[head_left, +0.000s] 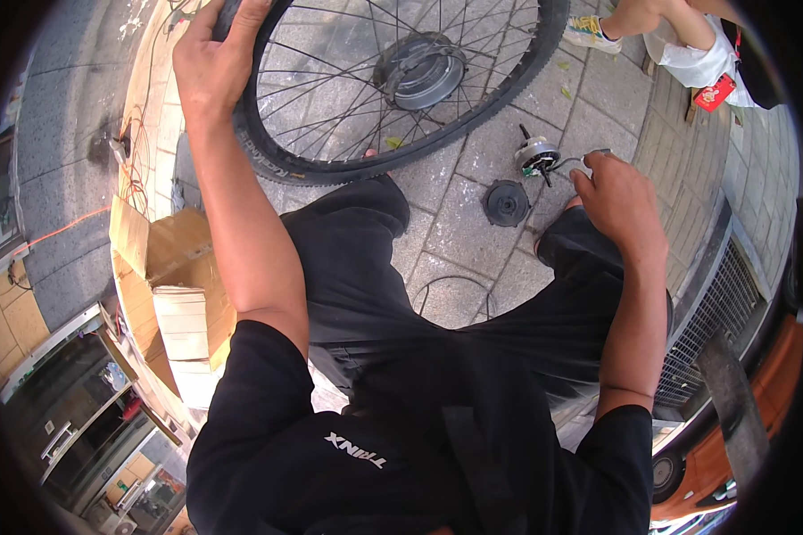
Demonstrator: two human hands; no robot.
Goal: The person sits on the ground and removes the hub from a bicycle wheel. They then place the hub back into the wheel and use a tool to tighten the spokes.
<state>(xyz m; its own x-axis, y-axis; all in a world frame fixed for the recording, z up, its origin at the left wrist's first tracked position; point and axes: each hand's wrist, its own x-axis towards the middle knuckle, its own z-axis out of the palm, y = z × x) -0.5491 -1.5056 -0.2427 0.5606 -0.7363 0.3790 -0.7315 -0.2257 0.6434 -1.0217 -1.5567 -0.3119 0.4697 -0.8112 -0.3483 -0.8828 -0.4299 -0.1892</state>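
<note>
A spoked bicycle wheel (pixel 506 105) with a black tyre stands in front of me, leaning over the paving. A grey hub motor shell (pixel 419 71) is at its centre. My left hand (pixel 212 71) is closed on the tyre at the wheel's left side, its thumb along the rubber. On the right, my right hand (pixel 617 196) has its fingers curled at the end of a dark cable (pixel 567 162). That cable runs to a silver motor core (pixel 537 153) with an axle, lying on the ground. Just beside the core lies a round black cover (pixel 506 203).
An open cardboard box (pixel 180 312) stands by my left arm, with orange wires (pixel 134 169) beyond it. At the upper right sits another person, a yellow-and-white shoe (pixel 591 34) showing. A metal grate (pixel 709 316) and an orange vehicle (pixel 723 446) are to my right.
</note>
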